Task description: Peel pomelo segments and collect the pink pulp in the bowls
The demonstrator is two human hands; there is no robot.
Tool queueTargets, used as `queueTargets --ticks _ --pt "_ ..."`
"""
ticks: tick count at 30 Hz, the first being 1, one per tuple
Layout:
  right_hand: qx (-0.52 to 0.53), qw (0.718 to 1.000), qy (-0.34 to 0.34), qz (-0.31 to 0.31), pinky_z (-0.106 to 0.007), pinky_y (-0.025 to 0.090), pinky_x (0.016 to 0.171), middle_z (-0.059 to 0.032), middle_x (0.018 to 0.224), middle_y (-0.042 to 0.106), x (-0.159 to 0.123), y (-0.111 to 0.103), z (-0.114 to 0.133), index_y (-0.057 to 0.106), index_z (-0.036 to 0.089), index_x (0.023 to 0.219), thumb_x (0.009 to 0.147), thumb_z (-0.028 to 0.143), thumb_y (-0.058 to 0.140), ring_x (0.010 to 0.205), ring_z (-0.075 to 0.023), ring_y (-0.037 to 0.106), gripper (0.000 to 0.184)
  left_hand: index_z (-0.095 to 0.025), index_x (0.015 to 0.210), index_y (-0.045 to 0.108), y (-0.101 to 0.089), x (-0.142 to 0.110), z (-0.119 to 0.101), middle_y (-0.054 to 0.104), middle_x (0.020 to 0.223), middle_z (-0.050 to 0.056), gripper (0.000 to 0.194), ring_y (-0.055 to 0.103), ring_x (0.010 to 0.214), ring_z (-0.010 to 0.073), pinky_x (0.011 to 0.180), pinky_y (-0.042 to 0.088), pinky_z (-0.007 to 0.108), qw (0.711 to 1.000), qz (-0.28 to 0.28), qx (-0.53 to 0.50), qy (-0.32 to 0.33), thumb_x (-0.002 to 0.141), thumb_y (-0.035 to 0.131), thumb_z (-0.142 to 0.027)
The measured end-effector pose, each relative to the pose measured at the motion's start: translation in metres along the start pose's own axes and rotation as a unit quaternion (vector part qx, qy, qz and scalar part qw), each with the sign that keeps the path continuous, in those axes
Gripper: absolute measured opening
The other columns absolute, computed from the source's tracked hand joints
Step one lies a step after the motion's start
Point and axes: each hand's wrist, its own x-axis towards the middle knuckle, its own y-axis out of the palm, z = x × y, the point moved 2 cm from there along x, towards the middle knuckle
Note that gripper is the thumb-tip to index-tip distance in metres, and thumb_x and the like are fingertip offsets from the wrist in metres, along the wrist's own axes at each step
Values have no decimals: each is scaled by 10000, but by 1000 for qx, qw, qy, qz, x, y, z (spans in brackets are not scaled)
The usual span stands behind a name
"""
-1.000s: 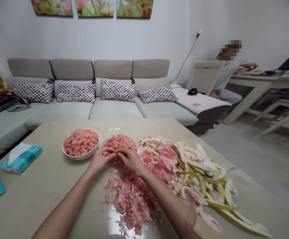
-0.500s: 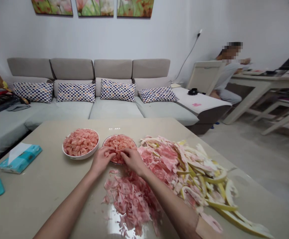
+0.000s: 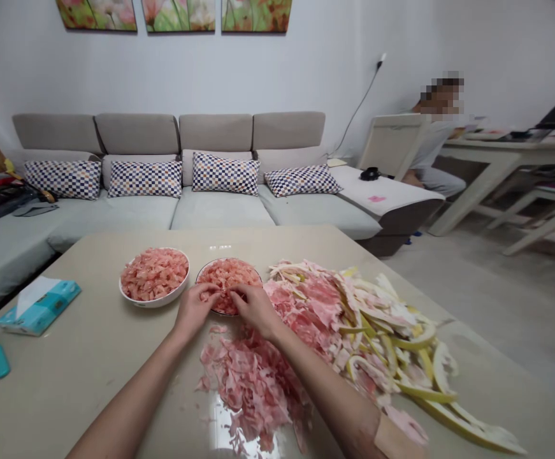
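The left bowl [image 3: 153,305] is piled with pink fruit [image 3: 154,274]. The left hand [image 3: 195,310] and right hand [image 3: 254,308], fingers bent close, work at the other full bowl [image 3: 224,313]; I can't tell if they hold any. Next lies peel [image 3: 420,390]. Most looks done, maybe little left.

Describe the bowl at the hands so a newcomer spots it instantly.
On the table in front of the sofa, find the left bowl, heaped with pink pieces. The right bowl stands between it and the peel. Only this one has the left hand and right hand at its near rim.
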Motion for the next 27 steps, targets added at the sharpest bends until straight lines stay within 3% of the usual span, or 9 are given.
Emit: queueTargets --ticks 8,13,17,22,27 --pt "-68 997 -9 26 -266 467 782 -44 977 726 -3 5 2 681 215 1066 839 152 578 887 -186 652 258 -222 893 711 -1 -1 0 696 928 47 177 620 895 209 838 458 316 1000 6 3 7 730 655 -183" --pt "-148 987 -3 62 -260 430 731 -80 1010 684 -8 9 7 687 222 1068 873 213 542 881 -202 638 243 -211 769 705 -2 0 0 706 820 28 70 615 794 203 749 449 297 999 15 -42 -25 718 656 -206" --pt "-192 979 -3 69 -250 413 733 -86 1088 648 -10 5 13 621 241 1195 936 262 448 920 -194 627 312 -185 755 714 -12 3 1 673 713 4 115 560 626 154 637 419 262 991 -11 -114 -74 664 718 -254" --pt "-233 968 -17 95 -236 416 696 -68 1035 655 -15 8 25 675 220 1022 940 268 448 886 -181 636 246 -164 878 696 -32 4 -4 486 541 -74 314 425 475 85 480 322 203 954 -64 -251 -151 638 763 -353" --pt "-275 951 -25 137 -247 455 668 -89 1006 665 -13 33 41 665 193 1027 912 223 504 836 -193 652 200 -139 800 654 -48 2 -13 558 607 -28 283 507 570 90 522 395 186 890 -93 -399 -201 637 748 -351"
